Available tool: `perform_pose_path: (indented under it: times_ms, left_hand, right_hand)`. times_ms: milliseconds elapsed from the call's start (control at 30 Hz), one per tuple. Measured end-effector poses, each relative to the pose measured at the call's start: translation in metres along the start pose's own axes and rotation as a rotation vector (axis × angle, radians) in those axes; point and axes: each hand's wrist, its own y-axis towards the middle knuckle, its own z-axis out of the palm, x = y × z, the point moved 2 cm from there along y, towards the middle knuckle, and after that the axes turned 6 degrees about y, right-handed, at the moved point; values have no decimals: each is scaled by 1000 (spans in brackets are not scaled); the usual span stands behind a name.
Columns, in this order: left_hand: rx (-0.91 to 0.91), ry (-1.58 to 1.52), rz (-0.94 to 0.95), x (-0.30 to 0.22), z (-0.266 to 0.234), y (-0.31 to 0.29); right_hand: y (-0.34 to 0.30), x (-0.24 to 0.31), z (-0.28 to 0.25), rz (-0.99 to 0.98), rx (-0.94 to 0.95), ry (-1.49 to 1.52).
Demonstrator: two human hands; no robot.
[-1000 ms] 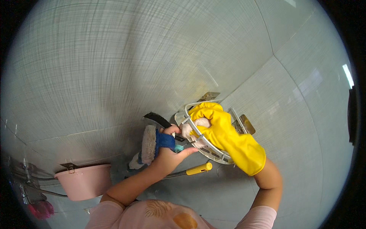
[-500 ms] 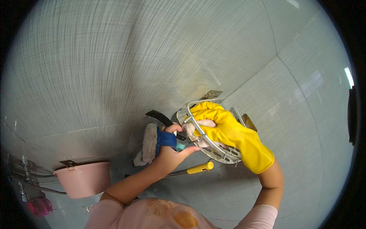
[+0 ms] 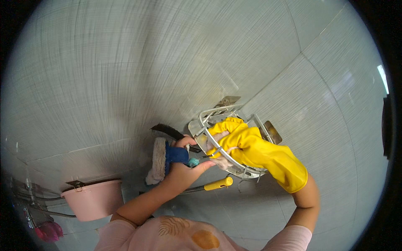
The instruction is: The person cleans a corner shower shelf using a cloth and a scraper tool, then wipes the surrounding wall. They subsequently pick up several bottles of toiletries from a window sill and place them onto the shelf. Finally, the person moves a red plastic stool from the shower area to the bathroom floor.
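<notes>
A metal corner rack (image 3: 243,170) with a slotted shelf is fixed where two tiled walls meet. Inside it, my right hand (image 3: 251,144), in a yellow rubber glove, is closed around a pale pink cloth (image 3: 223,162). Part of the cloth shows below the rail, near my left thumb. My bare left hand (image 3: 183,170) is at the rack's left side, closed around a blue-backed scrubber (image 3: 177,154) with a fluffy pale head and a black-bristled brush (image 3: 167,131). A small teal piece (image 3: 193,162) shows beside its thumb. The right fingertips are partly hidden by the rail.
Below the rack is a yellow handle (image 3: 218,183) on a dark rod. A pink basin (image 3: 93,201) hangs on the left wall, with hoses and a dark pink item (image 3: 49,231) beside it. Metal plates (image 3: 273,132) sit on the walls by the rack.
My gloved hand has shifted within the rack, and the cloth has bunched toward its front left. The left hand keeps its hold; the whole view has shifted slightly.
</notes>
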Motion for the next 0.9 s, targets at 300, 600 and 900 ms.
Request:
perform_pose_path:
  times_ms: [300,600,900]
  left_hand:
    - [2,46,104,-7,-7,2]
    - [5,31,121,1,-1,-2]
    - [-9,139,52,-5,3,-1]
  right_hand:
    - [-40,7,-19,150,84,-124]
    - [-9,3,-10,-20,-351,-231]
    - [-53,-25,-5,-2,-157,-141]
